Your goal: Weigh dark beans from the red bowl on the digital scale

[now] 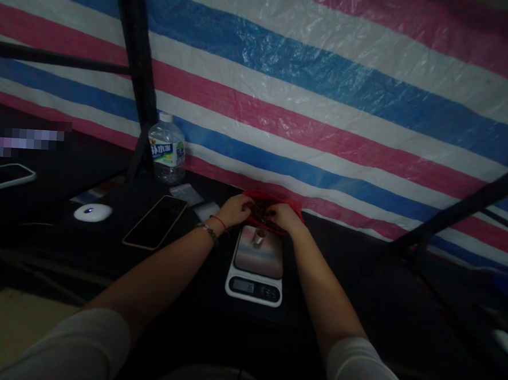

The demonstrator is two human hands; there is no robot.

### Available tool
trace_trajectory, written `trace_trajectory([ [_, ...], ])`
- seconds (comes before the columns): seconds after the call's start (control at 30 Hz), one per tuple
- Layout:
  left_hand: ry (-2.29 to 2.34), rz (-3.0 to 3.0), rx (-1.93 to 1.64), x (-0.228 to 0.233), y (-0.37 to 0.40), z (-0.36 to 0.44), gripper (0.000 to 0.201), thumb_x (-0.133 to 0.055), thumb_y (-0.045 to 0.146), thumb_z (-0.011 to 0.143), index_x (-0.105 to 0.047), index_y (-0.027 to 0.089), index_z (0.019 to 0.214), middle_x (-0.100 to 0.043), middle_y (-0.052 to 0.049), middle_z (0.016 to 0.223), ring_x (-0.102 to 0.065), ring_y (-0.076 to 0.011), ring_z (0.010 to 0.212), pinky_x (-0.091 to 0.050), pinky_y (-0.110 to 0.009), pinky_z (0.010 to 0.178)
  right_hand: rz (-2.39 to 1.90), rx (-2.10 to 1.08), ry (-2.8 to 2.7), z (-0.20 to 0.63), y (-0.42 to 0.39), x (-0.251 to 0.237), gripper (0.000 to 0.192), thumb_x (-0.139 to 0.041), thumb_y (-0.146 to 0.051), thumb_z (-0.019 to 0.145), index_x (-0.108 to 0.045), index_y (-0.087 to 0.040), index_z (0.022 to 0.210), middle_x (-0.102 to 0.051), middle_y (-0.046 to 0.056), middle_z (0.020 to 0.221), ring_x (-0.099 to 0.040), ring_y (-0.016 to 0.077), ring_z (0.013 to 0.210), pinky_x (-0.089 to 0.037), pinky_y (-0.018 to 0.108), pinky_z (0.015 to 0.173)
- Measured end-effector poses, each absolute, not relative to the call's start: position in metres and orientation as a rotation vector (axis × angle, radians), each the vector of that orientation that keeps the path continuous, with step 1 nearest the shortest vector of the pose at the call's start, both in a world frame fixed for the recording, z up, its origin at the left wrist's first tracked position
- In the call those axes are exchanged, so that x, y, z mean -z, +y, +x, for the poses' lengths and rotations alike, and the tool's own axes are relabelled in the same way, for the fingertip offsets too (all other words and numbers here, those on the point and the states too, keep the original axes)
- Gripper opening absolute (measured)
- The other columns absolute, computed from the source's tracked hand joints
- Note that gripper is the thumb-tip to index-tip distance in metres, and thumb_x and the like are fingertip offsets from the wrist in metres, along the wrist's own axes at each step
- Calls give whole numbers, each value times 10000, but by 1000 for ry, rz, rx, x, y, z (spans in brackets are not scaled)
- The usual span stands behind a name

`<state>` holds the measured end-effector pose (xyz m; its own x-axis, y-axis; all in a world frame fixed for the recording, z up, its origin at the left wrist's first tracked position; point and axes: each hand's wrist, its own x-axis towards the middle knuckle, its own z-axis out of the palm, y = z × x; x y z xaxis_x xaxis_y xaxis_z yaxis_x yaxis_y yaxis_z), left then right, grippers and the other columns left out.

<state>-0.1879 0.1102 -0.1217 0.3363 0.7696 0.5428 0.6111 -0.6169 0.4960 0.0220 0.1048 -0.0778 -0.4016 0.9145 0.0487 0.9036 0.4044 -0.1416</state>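
Observation:
My left hand (pixel 234 210) and my right hand (pixel 284 216) are both at a red plastic bag (pixel 274 199) of dark brown pieces, at the far side of the black table (pixel 360 288). The fingers of each hand are curled into the dark contents, and what they grip is too dim to tell apart. Just in front of the hands stands a white digital kitchen scale (pixel 255 267) with a shiny steel top. A small metal cup (pixel 258 237) sits on its far end.
A phone (pixel 155 221) lies face up left of the scale, with a white oval device (pixel 92 212) beyond it. A water bottle (pixel 166 148) stands by a black pole (pixel 132 73). Small clear packets (pixel 193 200) lie near it. A striped tarp (pixel 329 91) closes the back.

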Motion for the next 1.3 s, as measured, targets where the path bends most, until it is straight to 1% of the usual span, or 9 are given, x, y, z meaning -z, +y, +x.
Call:
trace_trajectory([
  [0.17, 1227, 2407, -1140, 121, 110, -188, 296, -507, 132, 717, -685, 168, 951, -690, -56, 952, -630, -195, 888, -504, -318, 855, -1621, -220, -2484, 23, 108, 79, 313, -618, -108, 778, -708, -201, 1063, -722, 45, 1060, -659, 171, 969, -464, 230, 865],
  [0.27, 1214, 2408, -1150, 120, 109, -188, 294, -508, 133, 717, -685, 164, 950, -690, -59, 954, -630, -199, 891, -503, -322, 856, -1616, -169, -2463, 24, 112, 79, 323, -599, -82, 786, -698, -183, 1077, -706, 60, 1107, -643, 177, 1024, -447, 245, 911],
  [0.43, 1217, 2399, -1144, 119, 108, -188, 289, -501, 137, 724, -685, 169, 945, -691, -56, 951, -632, -196, 889, -505, -321, 856, -1631, -130, -2495, 22, 114, 75, 335, -618, -78, 772, -693, -187, 1081, -704, 60, 1113, -633, 182, 1051, -437, 252, 925],
  [0.6, 1201, 2416, -1152, 118, 108, -188, 299, -502, 129, 709, -687, 168, 941, -693, -59, 949, -631, -199, 890, -504, -326, 861, -1614, -110, -2529, 17, 109, 63, 286, -669, -154, 764, -711, -187, 1045, -716, 61, 1070, -649, 190, 996, -448, 254, 879],
  [0.7, 1211, 2397, -1140, 118, 108, -188, 305, -500, 129, 707, -691, 176, 939, -696, -55, 962, -631, -200, 906, -500, -329, 877, -1560, -157, -2526, 14, 95, 49, 251, -686, -206, 765, -720, -205, 1014, -724, 45, 1025, -656, 182, 941, -455, 254, 836],
  [0.87, 1169, 2386, -1150, 118, 109, -188, 311, -493, 129, 703, -691, 177, 938, -697, -52, 964, -630, -199, 917, -497, -326, 877, -1389, -301, -2562, 3, 57, 21, 222, -679, -180, 762, -724, -210, 978, -726, 19, 975, -656, 156, 874, -453, 227, 772],
  [0.93, 1158, 2378, -1151, 117, 108, -188, 309, -495, 131, 699, -691, 175, 934, -697, -51, 953, -631, -196, 895, -502, -319, 854, -1330, -301, -2628, -3, 43, 16, 205, -684, -177, 760, -727, -206, 959, -725, 17, 942, -652, 156, 858, -446, 227, 758],
  [1.13, 1197, 2359, -1149, 114, 105, -188, 305, -494, 133, 694, -700, 166, 916, -694, -56, 916, -625, -191, 837, -508, -314, 822, -1317, -166, -2754, -10, 30, 24, 166, -712, -208, 757, -732, -201, 922, -717, 42, 943, -630, 183, 904, -428, 255, 794],
  [1.3, 1221, 2351, -1147, 114, 105, -189, 308, -497, 144, 714, -703, 170, 941, -693, -56, 926, -627, -188, 845, -510, -311, 832, -1287, -158, -2831, -9, 32, 29, 172, -699, -215, 773, -733, -199, 941, -716, 50, 952, -630, 187, 908, -419, 262, 809],
])
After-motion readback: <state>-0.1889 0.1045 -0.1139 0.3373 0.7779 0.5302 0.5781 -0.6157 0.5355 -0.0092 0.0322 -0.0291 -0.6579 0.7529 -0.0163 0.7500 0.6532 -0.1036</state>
